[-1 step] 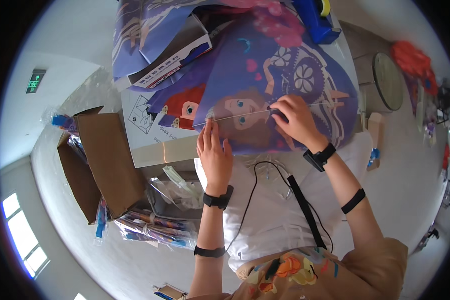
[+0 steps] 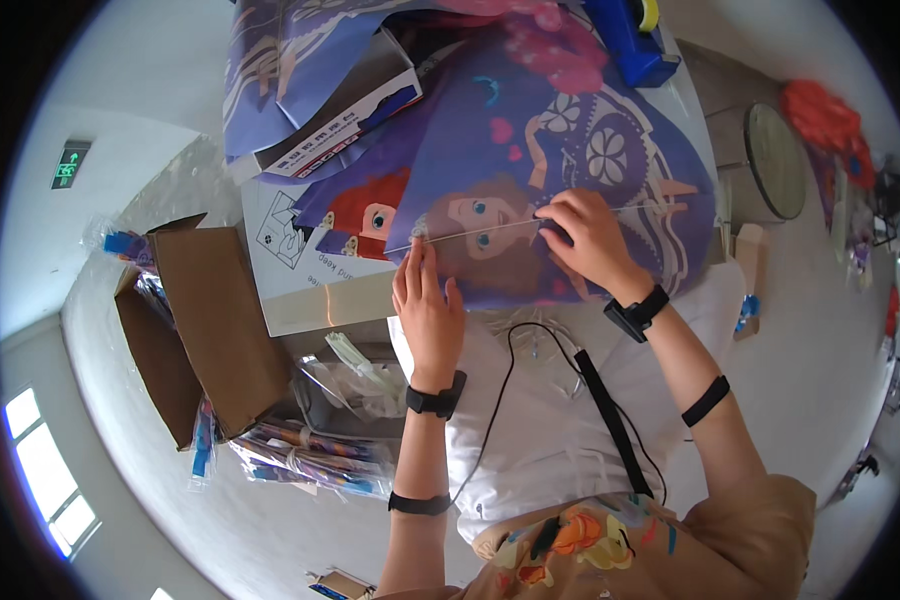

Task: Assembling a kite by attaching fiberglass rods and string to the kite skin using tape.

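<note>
Clearly, in the head view, the left hand (image 2: pixel 428 305) reaches toward 12 o'clock, its fingers straight and side by side on a thin string (image 2: pixel 470 233), thumb apart. At about 2 o'clock from it, the right hand (image 2: pixel 592 240) points toward 10 o'clock, fingers bent at the string; whether they pinch it I cannot tell. The string runs straight from 9 toward 3 o'clock, rising slightly rightward, across a purple printed sheet (image 2: pixel 562 160) on the bench (image 2: pixel 288 305).
</note>
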A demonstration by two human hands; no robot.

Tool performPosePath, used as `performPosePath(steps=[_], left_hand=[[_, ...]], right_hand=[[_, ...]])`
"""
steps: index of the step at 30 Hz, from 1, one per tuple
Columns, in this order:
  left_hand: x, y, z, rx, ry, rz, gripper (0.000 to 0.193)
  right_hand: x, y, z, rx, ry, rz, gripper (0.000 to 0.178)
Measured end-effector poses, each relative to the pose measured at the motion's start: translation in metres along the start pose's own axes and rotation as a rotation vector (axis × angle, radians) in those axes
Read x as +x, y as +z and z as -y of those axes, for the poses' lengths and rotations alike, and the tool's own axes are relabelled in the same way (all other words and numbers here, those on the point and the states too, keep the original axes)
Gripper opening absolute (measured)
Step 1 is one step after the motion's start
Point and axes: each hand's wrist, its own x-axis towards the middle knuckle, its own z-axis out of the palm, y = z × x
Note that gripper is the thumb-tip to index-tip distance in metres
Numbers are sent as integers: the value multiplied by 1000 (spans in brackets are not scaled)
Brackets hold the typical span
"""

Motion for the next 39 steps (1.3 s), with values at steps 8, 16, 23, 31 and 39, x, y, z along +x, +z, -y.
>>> performPosePath(steps=[8,16,23,31,39], left_hand=[[0,-1,-1,-8,6,0,52],[1,0,-2,-21,16,-10,51],[1,1,-4,-7,12,4,53],[1,2,-2,14,30,1,55],[1,-1,-4,58,62,7,53]], right_hand=[[6,17,1,-38,-71,-35,11],[5,12,-4,-15,-19,-27,6],[1,8,-6,-13,6,-46,10],[-4,8,-8,19,17,-71,14],[0,15,-1,32,54,-110,6]])
